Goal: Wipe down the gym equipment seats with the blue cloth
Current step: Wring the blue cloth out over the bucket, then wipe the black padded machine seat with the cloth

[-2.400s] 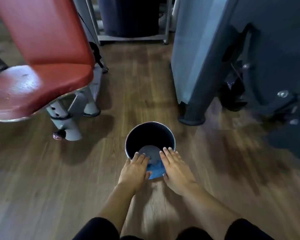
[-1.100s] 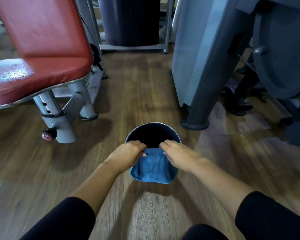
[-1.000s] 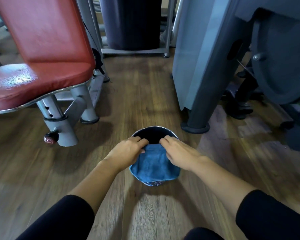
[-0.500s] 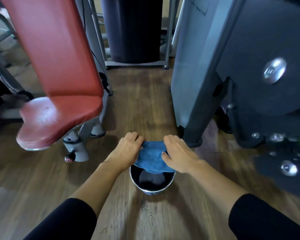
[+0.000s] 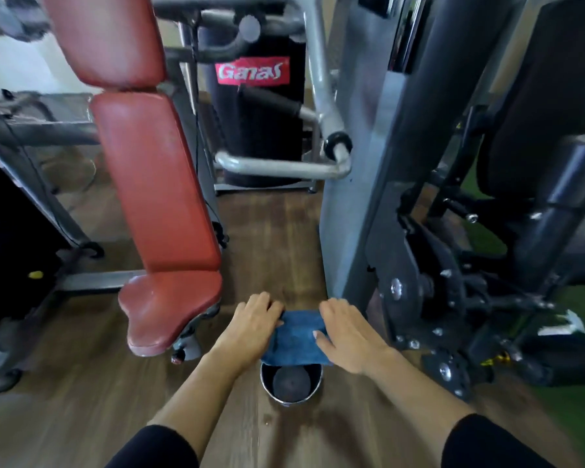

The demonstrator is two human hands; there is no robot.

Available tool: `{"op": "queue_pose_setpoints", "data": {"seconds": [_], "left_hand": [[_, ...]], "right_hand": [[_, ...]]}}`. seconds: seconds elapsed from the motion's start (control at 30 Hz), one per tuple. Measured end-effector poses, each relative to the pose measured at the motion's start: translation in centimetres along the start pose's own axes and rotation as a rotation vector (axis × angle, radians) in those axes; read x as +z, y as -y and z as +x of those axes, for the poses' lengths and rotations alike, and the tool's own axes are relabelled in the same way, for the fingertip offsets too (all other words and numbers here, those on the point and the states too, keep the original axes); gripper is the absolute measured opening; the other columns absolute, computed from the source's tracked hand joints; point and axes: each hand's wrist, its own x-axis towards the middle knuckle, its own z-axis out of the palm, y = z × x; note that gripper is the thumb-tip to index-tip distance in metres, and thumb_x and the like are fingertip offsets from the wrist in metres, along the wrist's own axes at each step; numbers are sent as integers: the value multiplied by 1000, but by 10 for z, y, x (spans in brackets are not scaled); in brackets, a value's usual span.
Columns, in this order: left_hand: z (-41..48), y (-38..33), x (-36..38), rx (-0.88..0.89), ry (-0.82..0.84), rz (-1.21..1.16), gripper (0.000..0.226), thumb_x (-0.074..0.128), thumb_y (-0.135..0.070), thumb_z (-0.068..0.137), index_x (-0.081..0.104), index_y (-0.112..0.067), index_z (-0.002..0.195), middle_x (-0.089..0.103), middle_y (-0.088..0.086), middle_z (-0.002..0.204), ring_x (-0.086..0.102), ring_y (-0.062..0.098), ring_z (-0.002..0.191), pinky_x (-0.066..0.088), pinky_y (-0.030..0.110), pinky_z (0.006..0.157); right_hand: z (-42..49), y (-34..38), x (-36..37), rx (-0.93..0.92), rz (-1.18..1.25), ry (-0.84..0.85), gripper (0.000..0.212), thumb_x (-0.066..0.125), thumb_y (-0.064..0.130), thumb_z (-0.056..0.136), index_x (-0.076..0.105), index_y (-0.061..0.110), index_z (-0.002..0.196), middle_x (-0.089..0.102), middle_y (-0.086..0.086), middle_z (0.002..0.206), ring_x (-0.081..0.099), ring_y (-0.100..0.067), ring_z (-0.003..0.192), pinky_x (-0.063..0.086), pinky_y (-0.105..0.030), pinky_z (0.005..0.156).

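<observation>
Two hands hold the blue cloth (image 5: 296,339) stretched between them, above a metal bucket (image 5: 289,402) that stands on the wooden floor (image 5: 81,400). Left hand (image 5: 254,327): grip clenched over the cloth's left edge, fingers curled. Right hand (image 5: 347,336): grip grasping the right edge, thumb lying on top of the cloth. Cloth: apart from the seats, hiding the bucket's far rim. Red seat (image 5: 168,305): just left of the left hand, its red backrest (image 5: 156,180) rising behind it. Grey machine frame (image 5: 352,163): just right of the right hand. Black weight-stack cover (image 5: 254,130), labelled "Ganas": farther back.
</observation>
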Motion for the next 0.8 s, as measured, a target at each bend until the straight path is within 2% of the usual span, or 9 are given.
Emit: {"op": "queue_pose_setpoints", "data": {"seconds": [0.1,0.27,0.47,0.57,0.73,0.8], "left_hand": [[1,-16,-41,30,-14,18,44,88,-27,59,48,-22,77,49,-3,71,53,17,57,38,28,43],[15,-50,-76,115,1,94,35,89,-33,54,62,-21,72,52,-3,69,55,16,55,42,29,42],[38,-103,-85,310,-47,78,37,89,-28,56,58,-17,74,53,3,71,56,22,58,43,35,45],[51,-141,-86,392,-41,41,32,87,-28,60,61,-18,76,54,1,73,57,21,60,43,33,47],[82,-217,-75,531,-7,-27,25,80,-30,70,59,-19,78,52,0,74,55,20,61,44,33,50],[100,-253,-71,589,3,-18,19,69,-33,76,57,-18,76,51,0,73,54,21,60,43,33,48]], "right_hand": [[-24,9,-42,30,-5,-8,26,39,37,98,45,12,104,49,-5,104,45,-24,95,38,-36,86],[-65,5,-77,117,-83,-18,32,32,38,97,46,11,107,51,-7,106,47,-26,96,39,-38,84],[-124,-15,-97,258,-149,-48,29,37,33,99,47,8,109,52,-11,107,49,-29,97,40,-40,83],[-159,-35,-100,344,-155,-65,30,36,33,99,47,8,112,52,-10,107,49,-28,96,39,-38,80],[-224,-83,-105,478,-155,-77,28,39,31,98,48,6,109,52,-13,105,50,-31,94,41,-41,79],[-249,-107,-107,522,-162,-101,27,43,30,97,50,6,107,53,-12,102,52,-31,91,43,-41,76]]}}
